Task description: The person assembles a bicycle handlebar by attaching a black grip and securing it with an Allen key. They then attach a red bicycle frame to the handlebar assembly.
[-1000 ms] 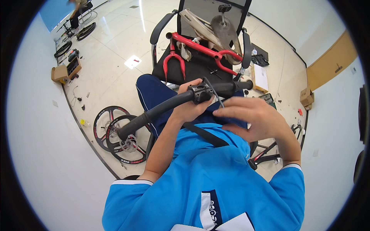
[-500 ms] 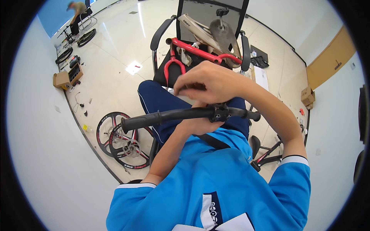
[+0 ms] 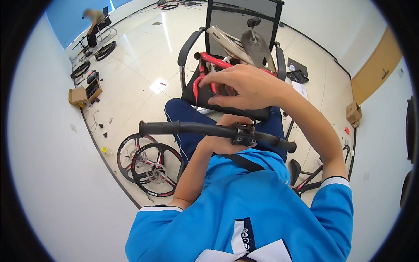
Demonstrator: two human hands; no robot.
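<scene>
A black bicycle handlebar (image 3: 192, 127) lies crosswise over my lap, with a grip on its left end and a black stem clamp (image 3: 244, 134) at its middle. My left hand (image 3: 217, 143) is wrapped around it from beneath, just beside the clamp; part of the hand is hidden by the bar. Above and beyond the bar, my right hand (image 3: 248, 88) hovers with fingers curved and thumb apart, touching nothing that I can make out. Behind it, a red bicycle fork (image 3: 196, 87) and red frame tube (image 3: 213, 60) rest on a black office chair (image 3: 190, 46).
A pale frame part (image 3: 227, 41) also lies on the chair. Two black wheels with disc rotors (image 3: 159, 174) are on the floor at left. Further off are an open cardboard box (image 3: 78, 96) and a seated person (image 3: 95, 22). Another bicycle frame (image 3: 307, 185) stands at right.
My right hand has lifted away from the handlebar clamp and its fingers have spread. The clamp has turned slightly in my left hand. The view has shifted a little.
</scene>
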